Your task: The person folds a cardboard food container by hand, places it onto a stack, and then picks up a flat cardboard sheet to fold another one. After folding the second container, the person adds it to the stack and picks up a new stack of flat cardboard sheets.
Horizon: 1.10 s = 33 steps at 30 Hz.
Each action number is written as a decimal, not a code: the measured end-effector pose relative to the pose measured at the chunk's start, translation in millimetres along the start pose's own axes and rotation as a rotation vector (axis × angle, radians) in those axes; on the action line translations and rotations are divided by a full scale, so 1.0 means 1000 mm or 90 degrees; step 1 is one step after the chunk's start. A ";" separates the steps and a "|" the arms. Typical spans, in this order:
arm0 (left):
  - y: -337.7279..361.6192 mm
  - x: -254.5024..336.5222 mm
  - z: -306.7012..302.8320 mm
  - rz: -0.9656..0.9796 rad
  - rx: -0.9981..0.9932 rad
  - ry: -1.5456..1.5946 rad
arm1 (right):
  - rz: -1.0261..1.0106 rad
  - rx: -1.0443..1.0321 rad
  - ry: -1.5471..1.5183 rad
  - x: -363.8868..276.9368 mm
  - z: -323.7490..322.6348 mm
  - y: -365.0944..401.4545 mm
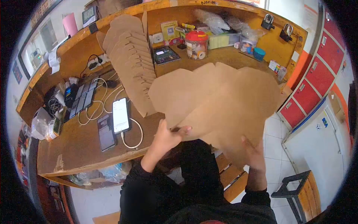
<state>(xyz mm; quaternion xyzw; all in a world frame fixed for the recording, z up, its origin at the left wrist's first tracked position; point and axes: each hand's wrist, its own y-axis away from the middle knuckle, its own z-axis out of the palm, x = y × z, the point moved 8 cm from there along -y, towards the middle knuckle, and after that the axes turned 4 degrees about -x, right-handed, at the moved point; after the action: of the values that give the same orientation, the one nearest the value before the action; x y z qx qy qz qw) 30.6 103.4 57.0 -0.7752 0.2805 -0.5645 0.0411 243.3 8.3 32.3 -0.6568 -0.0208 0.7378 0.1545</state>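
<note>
A flat brown cardboard box blank (216,100) with rounded flaps is held up in front of me, over the desk's front edge. My left hand (169,136) grips its lower left edge, thumb laid toward the middle. On the lower right edge, my right hand (254,151) closes on the same sheet, slightly blurred, with its thumb on the near face. Behind and to the left, a stack of similar folded cardboard pieces (130,59) leans on the desk, its slotted edges overlapping.
On the wooden desk (82,149) lie a lit phone (120,115) on a white cable, a darker phone (106,132) and several charging devices. A red-lidded tub (196,44) stands at the back. Red lockers (309,91), a white fridge (317,142) and a stool (302,190) are right.
</note>
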 end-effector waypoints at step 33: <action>0.052 0.032 0.042 0.254 0.172 -0.520 | -0.164 0.012 0.242 0.008 0.044 0.016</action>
<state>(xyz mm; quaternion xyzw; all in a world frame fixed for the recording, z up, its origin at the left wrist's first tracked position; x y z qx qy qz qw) 54.7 34.0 49.3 -0.8522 0.3090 -0.2263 0.3565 196.8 2.3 26.8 -0.7744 -0.0679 0.5751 0.2548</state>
